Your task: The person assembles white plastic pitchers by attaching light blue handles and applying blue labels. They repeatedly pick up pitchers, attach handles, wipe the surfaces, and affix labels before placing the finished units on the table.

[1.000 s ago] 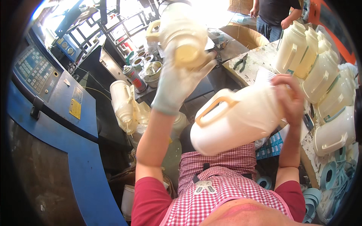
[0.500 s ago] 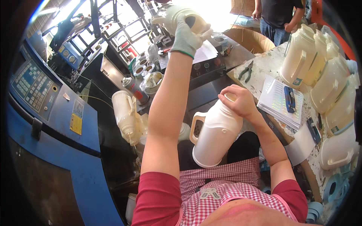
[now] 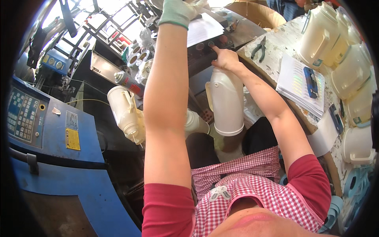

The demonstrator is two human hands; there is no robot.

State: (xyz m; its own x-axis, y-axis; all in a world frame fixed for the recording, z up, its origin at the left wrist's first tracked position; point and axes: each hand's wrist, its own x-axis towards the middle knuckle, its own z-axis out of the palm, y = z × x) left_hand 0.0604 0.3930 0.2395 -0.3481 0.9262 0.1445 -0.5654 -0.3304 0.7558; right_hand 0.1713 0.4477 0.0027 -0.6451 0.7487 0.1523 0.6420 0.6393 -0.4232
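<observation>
My right hand [image 3: 225,59] grips the top of a white plastic jug [image 3: 227,102], which hangs upright over my lap. Its index finger stretches onto a round button on the dark panel [image 3: 205,49] in front of me. My left hand [image 3: 179,10], in a pale green glove, is raised to the top edge of the picture above a white sheet of paper [image 3: 203,27]. Its fingers are cut off by the edge, so what they hold is hidden.
A blue machine with a keypad [image 3: 23,118] stands at my left. A spray can [image 3: 128,83] and two lying white jugs [image 3: 126,114] are beside my left arm. The bench on the right carries pliers [image 3: 258,49], a paper stack [image 3: 300,83] and several white jugs [image 3: 347,71].
My right hand swung its jug from sideways to upright, lowered it and reached forward to the panel button. My left hand carried its jug higher, to the picture's top edge.
</observation>
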